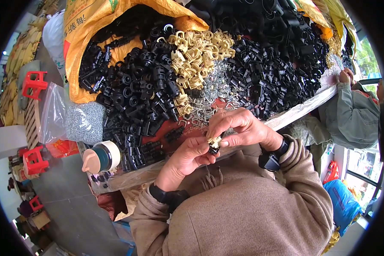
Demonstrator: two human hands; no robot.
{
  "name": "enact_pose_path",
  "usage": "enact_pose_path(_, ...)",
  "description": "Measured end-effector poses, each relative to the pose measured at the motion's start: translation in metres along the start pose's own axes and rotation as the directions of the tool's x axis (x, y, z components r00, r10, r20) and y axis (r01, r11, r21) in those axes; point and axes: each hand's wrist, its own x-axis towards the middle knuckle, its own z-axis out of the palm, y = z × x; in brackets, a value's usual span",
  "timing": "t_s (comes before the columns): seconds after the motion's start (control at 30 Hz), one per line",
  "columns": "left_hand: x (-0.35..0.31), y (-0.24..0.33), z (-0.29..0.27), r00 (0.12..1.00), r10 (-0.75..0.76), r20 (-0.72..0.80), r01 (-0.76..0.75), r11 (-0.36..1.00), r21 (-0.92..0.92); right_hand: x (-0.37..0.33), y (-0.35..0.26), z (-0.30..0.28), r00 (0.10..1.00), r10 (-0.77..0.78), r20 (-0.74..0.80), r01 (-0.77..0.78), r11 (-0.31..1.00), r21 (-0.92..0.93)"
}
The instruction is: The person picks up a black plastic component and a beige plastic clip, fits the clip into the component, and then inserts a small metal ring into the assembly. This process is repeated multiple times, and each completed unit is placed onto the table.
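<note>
Close in front of my chest, at the table's near edge, both hands meet on one small part. My left hand [191, 154] pinches its black lower piece between thumb and fingers. From above, the fingertips of my right hand [237, 127] grip the cream plastic clip [214, 141] that sits on the black piece. Fingers cover much of the part, so how the two pieces fit together cannot be made out. Just beyond my hands lie loose bent metal wire clips [217, 87] and a heap of cream plastic clips [196, 55].
Black plastic fittings [136, 85] are heaped left, smaller black parts [264, 68] right. A yellow sack [83, 32] spills at the back. A bag of metal pieces [85, 123] and a cup with a pink lid [106, 155] stand at the left edge. Another person [352, 111] sits far right.
</note>
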Motion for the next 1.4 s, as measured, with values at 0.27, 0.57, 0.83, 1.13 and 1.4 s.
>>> enact_pose_path(0.27,0.0,0.001,0.001,0.998,0.008,0.058,-0.009,1.0,0.018,-0.001,0.0,-0.005,0.997,-0.04,0.071,0.042,0.999,-0.029)
enact_pose_path(0.57,0.001,0.002,0.0,0.989,-0.04,0.145,0.04,0.999,0.007,-0.004,0.002,-0.008,0.99,-0.001,0.142,0.001,1.0,-0.004)
enact_pose_path(0.83,0.002,-0.003,-0.003,0.989,-0.056,0.137,0.061,0.998,-0.028,-0.001,0.002,-0.01,0.971,-0.007,0.241,0.033,0.994,-0.106)
enact_pose_path(1.13,0.002,0.012,0.019,0.994,0.077,-0.079,-0.064,0.986,0.153,-0.024,-0.001,-0.016,0.989,0.049,-0.137,-0.069,0.987,-0.143)
enact_pose_path(1.4,0.005,0.005,0.013,0.934,0.305,-0.185,-0.225,0.906,0.357,-0.049,0.023,-0.047,0.894,0.07,-0.443,-0.448,0.206,-0.87)
